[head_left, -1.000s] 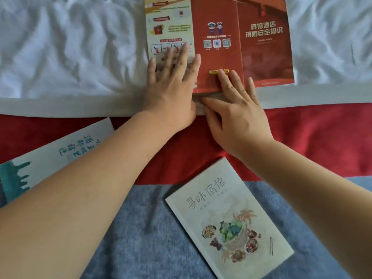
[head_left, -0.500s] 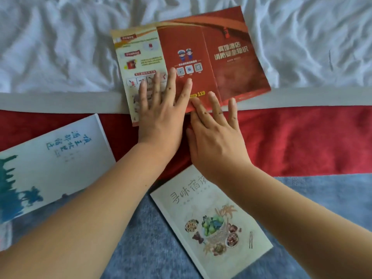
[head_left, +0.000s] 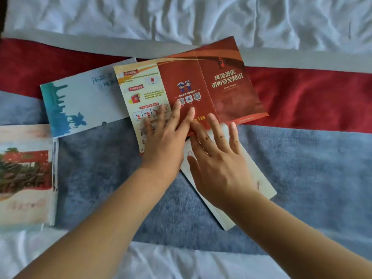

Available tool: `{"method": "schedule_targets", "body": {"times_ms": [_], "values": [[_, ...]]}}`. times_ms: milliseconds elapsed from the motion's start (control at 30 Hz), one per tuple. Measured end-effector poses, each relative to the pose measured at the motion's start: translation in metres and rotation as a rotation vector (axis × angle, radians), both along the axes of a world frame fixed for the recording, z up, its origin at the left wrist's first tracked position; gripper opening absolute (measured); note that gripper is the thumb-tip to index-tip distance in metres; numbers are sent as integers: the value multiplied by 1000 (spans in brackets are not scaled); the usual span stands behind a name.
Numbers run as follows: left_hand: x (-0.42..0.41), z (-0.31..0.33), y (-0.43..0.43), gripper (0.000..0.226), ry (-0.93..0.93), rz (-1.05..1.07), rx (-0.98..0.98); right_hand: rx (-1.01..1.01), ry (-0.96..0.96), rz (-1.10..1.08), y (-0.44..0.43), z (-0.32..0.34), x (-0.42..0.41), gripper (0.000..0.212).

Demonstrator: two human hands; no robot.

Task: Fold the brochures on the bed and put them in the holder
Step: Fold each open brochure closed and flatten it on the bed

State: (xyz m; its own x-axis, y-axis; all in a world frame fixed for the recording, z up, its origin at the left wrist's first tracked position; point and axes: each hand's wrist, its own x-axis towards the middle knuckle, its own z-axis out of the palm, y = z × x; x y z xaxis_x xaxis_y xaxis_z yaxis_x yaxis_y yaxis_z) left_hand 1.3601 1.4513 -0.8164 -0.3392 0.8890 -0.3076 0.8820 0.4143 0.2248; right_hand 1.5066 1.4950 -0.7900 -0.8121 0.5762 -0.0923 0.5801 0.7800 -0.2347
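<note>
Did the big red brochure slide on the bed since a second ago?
Yes. The red brochure slid toward the person: it lay up on the white sheet, and now covers the red stripe, reaching the blue blanket.

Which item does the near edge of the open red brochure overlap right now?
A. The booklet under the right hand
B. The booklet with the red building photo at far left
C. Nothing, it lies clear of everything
A: the red brochure lies partly over the top of the pale booklet, on which the right hand rests.
</note>
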Motion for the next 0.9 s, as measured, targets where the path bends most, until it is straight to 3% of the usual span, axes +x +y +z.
{"method": "schedule_targets", "body": {"times_ms": [133, 300, 367, 533, 667, 767, 900], "values": [[-6, 18, -19, 89, -49, 118, 124, 30, 60, 1, -15, -1, 8, 60], [-4, 35, -53, 105, -54, 207, 269, -105, -98, -130, -27, -10, 26, 70], [9, 33, -72, 107, -53, 110, 243, -171, -8, -216, -34, -10, 36, 69], [43, 11, -119, 93, -112, -85, 14, -10, 199, -246, -59, -5, 58, 53], [50, 7, -143, 77, -56, -147, 6, -148, 283, -353, -84, -6, 68, 80], [47, 2, -153, 79, -11, -193, -25, -154, 386, -282, -96, -3, 72, 82], [37, -2, -162, 92, 5, -219, -26, -113, 340, -207, -103, -2, 69, 82]]}}
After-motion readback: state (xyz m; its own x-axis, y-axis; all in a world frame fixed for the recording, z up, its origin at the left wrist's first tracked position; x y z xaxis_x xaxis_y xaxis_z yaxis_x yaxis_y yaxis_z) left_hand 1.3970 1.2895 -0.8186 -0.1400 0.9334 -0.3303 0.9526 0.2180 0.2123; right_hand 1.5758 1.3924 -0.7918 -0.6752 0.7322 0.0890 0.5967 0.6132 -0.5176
